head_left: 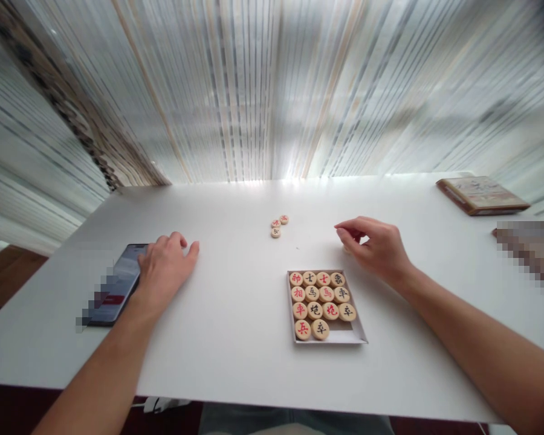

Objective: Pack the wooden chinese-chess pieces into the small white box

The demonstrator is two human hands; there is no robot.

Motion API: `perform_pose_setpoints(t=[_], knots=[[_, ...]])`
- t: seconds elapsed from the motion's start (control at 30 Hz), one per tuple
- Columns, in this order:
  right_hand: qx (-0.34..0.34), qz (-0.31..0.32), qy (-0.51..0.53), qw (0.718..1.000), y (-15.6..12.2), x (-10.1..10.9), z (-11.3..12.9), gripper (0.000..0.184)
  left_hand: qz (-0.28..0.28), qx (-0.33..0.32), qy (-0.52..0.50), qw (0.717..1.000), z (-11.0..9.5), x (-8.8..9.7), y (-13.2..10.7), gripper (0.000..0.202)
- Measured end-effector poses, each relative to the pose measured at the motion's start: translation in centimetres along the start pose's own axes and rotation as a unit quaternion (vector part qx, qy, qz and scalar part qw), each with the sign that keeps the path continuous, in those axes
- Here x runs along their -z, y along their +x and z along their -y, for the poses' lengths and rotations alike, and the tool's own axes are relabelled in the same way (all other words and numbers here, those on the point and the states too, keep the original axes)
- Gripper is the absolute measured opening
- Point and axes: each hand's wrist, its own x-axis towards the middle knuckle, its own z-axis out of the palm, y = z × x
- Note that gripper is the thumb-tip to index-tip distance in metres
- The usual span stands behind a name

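Note:
My left hand (pixel 167 266) rests on the white table, palm down and fingers apart, its edge overlapping a phone (pixel 113 296). Thumb and forefinger of my right hand (pixel 374 244) come together in a pinch above the table, behind the tray; what they hold, if anything, is hidden. A small pale edge, perhaps of a piece, shows beneath that hand. In front of it sits a shallow square tray (pixel 326 342) with rows of round wooden Chinese chess pieces (pixel 314 310), marked red or black. Its front right corner shows bare bottom. Three loose pieces (pixel 276 232) lie together mid-table.
A flat box or book (pixel 485 194) lies at the back right of the table (pixel 236 338). Nearer on the right is a partly blurred brown object (pixel 526 254). Striped curtains (pixel 254 90) hang along the back edge. A white plug and cable (pixel 161 404) show below the front edge.

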Motion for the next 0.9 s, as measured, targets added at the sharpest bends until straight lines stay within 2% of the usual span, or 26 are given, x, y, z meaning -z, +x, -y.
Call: perform_pose_setpoints(t=[0.1,0.2,0.3,0.47,0.57,0.67,0.77,0.9], knots=[[-0.011,-0.006,-0.004,1.000,0.2,-0.2,-0.2,0.021,-0.025,-0.020,-0.001,0.999,-0.3,0.4,-0.1,0.032],[-0.038,-0.039,-0.012,0.998,0.5,-0.1,-0.8,0.021,-0.054,-0.058,-0.017,0.997,-1.8,1.0,-0.1,0.029],[-0.076,-0.077,-0.018,0.994,1.0,0.3,-1.6,0.025,-0.086,-0.132,-0.099,0.983,-4.7,1.3,-0.1,0.024],[-0.128,-0.090,-0.018,0.988,1.7,0.8,-2.9,0.030,-0.041,-0.234,-0.177,0.955,-10.4,0.5,-0.3,0.021],[-0.143,-0.075,-0.015,0.987,1.8,0.7,-3.2,0.031,-0.043,-0.259,-0.202,0.943,-12.4,-0.4,-0.4,0.021],[-0.144,-0.045,-0.005,0.989,1.7,0.5,-3.0,0.029,-0.061,-0.284,-0.217,0.932,-12.9,-1.3,-0.6,0.021],[-0.139,-0.022,0.005,0.990,1.6,0.3,-2.5,0.026,-0.074,-0.313,-0.226,0.920,-12.6,-1.8,-0.9,0.024],[-0.138,-0.007,0.007,0.990,1.5,0.4,-2.1,0.025,-0.065,-0.334,-0.249,0.907,-12.0,-1.9,-1.2,0.023]])
